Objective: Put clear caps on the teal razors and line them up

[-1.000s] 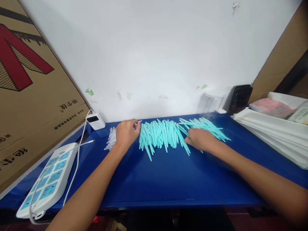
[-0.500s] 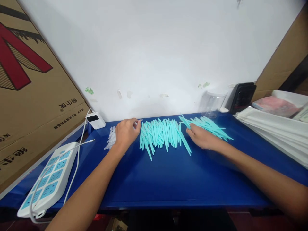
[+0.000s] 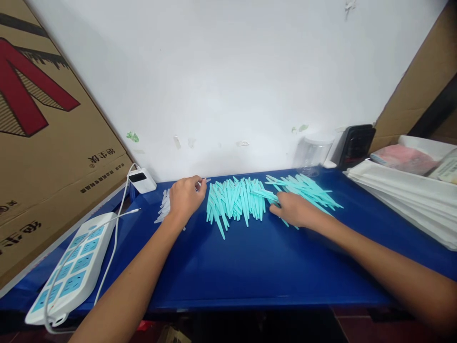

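My left hand point(image 3: 186, 197) is closed in a pinch, with a small translucent piece point(image 3: 207, 180) showing at its fingertips. Under and beside that hand lie more clear, narrow plastic pieces point(image 3: 164, 207). A broad pile of slim, tapered teal plastic sticks point(image 3: 233, 197) is spread in the middle. My right hand point(image 3: 292, 209) grips several teal sticks point(image 3: 264, 194), whose ends point left over the pile's right edge. Behind this hand is a second pile of teal sticks point(image 3: 309, 188), partly covered by the hand and wrist.
On the left are a power strip point(image 3: 73, 267), a white cable and a white power bank point(image 3: 143, 180) beside a large cardboard box point(image 3: 60, 157). A clear jar point(image 3: 314, 155), a black object point(image 3: 357, 145) and stacked white trays point(image 3: 403, 195) stand at the right. A white wall rises behind the blue tabletop point(image 3: 250, 271).
My right hand has moved down and slightly right, and its sticks have swung from pointing up to pointing left over the middle pile. My left hand has barely moved.
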Tool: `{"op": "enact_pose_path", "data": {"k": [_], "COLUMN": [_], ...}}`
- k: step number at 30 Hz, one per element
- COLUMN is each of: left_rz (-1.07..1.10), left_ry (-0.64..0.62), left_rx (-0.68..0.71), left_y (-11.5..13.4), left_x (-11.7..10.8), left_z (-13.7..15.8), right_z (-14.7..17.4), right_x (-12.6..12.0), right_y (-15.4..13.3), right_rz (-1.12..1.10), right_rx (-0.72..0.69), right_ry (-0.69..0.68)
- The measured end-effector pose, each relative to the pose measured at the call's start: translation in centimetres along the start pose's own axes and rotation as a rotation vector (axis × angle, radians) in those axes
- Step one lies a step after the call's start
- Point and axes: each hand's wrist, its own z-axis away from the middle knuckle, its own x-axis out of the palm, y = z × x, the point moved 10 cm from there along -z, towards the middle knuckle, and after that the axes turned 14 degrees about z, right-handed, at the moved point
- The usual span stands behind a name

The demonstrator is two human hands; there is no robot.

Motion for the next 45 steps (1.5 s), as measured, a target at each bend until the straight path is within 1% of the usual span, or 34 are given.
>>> {"op": "enact_pose_path", "data": {"k": [4,9,14,16,19,21,24,26,28,30,35,37,39,42,45], "left_rz": [0.000,0.011,0.010,0.012,0.017,0.016,0.004,-0.005,-0.015,-0.025,-0.028,-0.031,-0.027,0.005,0.033], "left_ry": [0.005,0.011,0.008,0.014,0.032,0.036,0.025,0.017,0.016,0.016,-0.038,-0.057,-0.076,-0.152,-0.248], "left_rx": [0.004,-0.003,-0.016,-0.018,-0.021,-0.036,-0.084,-0.109,-0.117,-0.117,-0.114,-0.083,0.001,0.151,0.208], "left_y": [0.0,-0.1,-0.3,-0.5,-1.1,-1.8,-3.2,-4.0,-4.7,-5.2,-6.2,-6.2,-5.6,-4.3,-3.9], "left_x": [0.0,-0.1,-0.1,-0.2,-0.2,-0.2,0.2,0.4,0.6,0.8,2.1,2.7,3.3,4.7,6.1], "left_z": [0.0,-0.1,-0.2,-0.3,-0.4,-0.5,-0.9,-1.1,-1.3,-1.4,-1.4,-1.4,-1.4,-1.1,-0.8], "right_z": [-0.4,-0.5,-0.1,0.1,0.1,0.0,0.1,0.3,0.6,0.7,1.2,1.4,1.5,1.6,1.6], "right_x": [-0.4,-2.3,-3.7,-3.8,-2.9,-2.6,-3.1,-4.0,-4.7,-5.0,-4.7,-4.6,-4.5,-5.0,-5.0], "right_y": [0.4,1.5,1.1,0.8,0.5,0.4,0.3,0.1,-0.2,-0.4,-1.3,-1.7,-1.9,-1.7,-1.5], "right_rz": [-0.033,-0.183,-0.387,-0.477,-0.642,-0.707,-0.724,-0.675,-0.619,-0.607,-0.689,-0.740,-0.758,-0.733,-0.768], "right_rx": [-0.054,-0.087,-0.166,-0.176,-0.162,-0.161,-0.211,-0.272,-0.324,-0.345,-0.403,-0.432,-0.439,-0.424,-0.409], "right_ry": [0.035,0.169,0.224,0.218,0.144,0.137,0.214,0.297,0.352,0.353,0.259,0.211,0.186,0.227,0.248]}}
